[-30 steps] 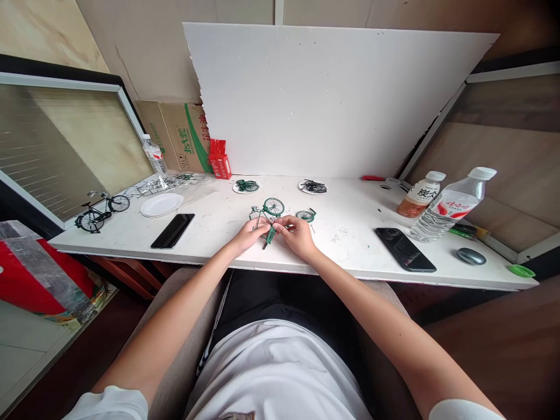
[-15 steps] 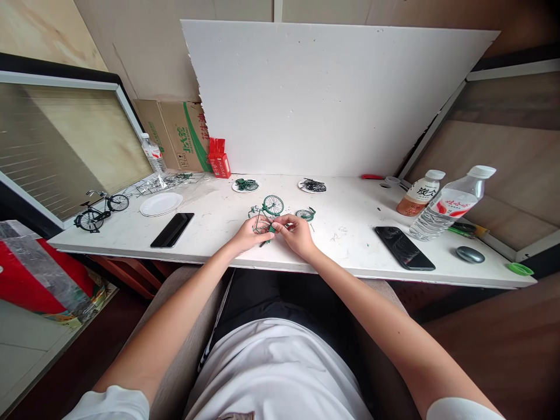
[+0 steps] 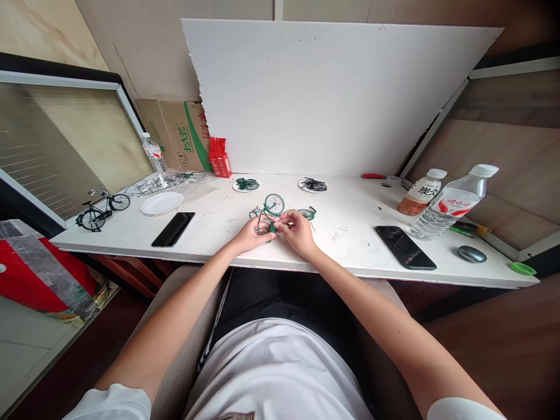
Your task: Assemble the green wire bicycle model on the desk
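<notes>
White table (image 3: 350, 204), black model bicycle (image 3: 103, 209) at left, white plate (image 3: 161, 203), phone (image 3: 173, 229), green wheel piece (image 3: 308, 213) mid-table, second phone (image 3: 406, 247), brown-drink bottle (image 3: 417, 193), water bottle (image 3: 455, 204), grey mouse (image 3: 472, 253), green cap (image 3: 522, 268)

White T-shirt (image 3: 280, 367), 2 short sleeves (image 3: 114, 401); black trousers (image 3: 289, 294).

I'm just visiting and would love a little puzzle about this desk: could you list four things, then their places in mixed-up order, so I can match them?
Things
1. Green model bicycle
2. Black model bicycle
3. Small red box
4. Bottle of brown drink

Places
A. Beside the larger clear bottle
B. At the left end of the white table
C. Held between left hand and right hand
D. Next to the cardboard carton

Right pairs: 1-C, 2-B, 3-D, 4-A
</notes>
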`<action>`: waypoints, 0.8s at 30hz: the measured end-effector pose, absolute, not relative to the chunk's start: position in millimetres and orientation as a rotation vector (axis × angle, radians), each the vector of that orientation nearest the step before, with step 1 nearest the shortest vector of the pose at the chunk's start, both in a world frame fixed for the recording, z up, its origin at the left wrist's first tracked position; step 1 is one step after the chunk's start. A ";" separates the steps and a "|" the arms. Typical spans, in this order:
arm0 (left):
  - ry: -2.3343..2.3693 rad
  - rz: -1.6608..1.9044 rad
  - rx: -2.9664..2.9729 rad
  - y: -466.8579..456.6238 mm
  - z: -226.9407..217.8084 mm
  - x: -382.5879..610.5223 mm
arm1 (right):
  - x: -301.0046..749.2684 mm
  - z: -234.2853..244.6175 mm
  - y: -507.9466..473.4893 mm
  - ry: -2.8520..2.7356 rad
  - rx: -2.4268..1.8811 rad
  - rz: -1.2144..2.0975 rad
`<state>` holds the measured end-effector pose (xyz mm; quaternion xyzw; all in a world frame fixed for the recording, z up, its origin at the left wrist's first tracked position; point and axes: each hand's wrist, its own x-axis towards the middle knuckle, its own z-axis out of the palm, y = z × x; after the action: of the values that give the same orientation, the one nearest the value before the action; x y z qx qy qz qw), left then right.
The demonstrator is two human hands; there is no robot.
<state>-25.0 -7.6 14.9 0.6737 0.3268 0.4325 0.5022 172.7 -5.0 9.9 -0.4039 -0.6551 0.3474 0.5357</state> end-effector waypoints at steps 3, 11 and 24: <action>0.783 1.036 1.663 -6.3 13.4 -26.1 | 172.6 9.7 -5.1 -1.572 -0.959 0.824; 0.814 1.058 1.619 -8.8 14.7 -22.1 | 172.6 7.3 -3.5 -1.570 -0.995 0.805; 0.878 1.272 1.340 -8.9 17.6 -22.6 | 204.8 21.5 14.4 -1.770 -1.131 0.440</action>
<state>-22.6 -8.9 17.6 0.5591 0.3665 0.5308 0.5210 204.8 14.4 21.5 -0.4631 -0.7247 0.1800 0.4775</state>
